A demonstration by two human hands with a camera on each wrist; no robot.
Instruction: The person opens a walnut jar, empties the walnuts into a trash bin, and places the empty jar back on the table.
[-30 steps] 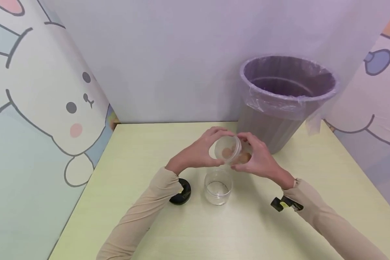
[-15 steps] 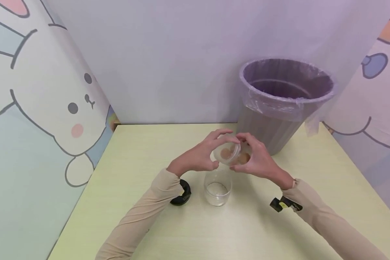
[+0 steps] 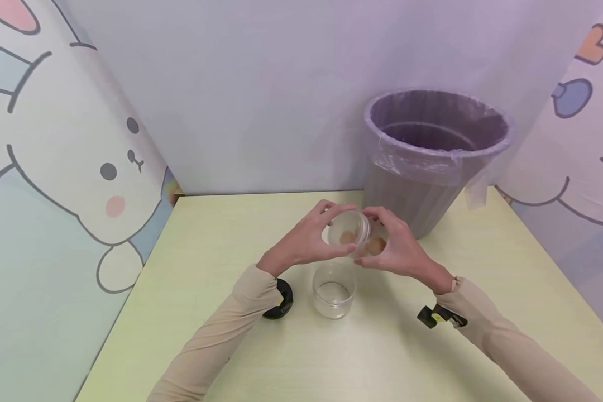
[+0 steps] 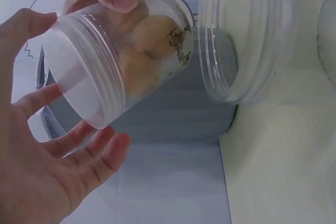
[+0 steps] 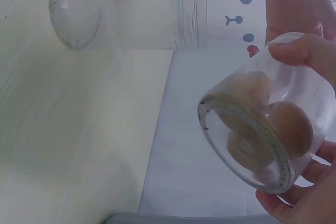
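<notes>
Both hands hold a tilted clear jar (image 3: 377, 245) with a translucent lid (image 4: 79, 77) over the table. Several round brown objects (image 4: 139, 72) lie inside it. The left hand (image 3: 306, 240) has its thumb and fingertips around the lid's rim, some fingers spread below it in the left wrist view. On the jar's body, the right hand (image 3: 404, 248) grips with thumb and fingers; its base (image 5: 244, 145) faces the right wrist camera. Just below the hands an uncovered clear jar (image 3: 334, 293) stands upright, with no contents visible.
A black round object (image 3: 281, 300) lies beside the left forearm, partly hidden by the sleeve. Behind the right hand stands a tall grey bin (image 3: 412, 192) lined with a clear bag. A wall closes off the table's (image 3: 221, 223) back edge.
The left hand's fingers and thumb came off the lid slightly half a second ago and are now back around it. The right hand keeps its hold; the jar stays about where it was.
</notes>
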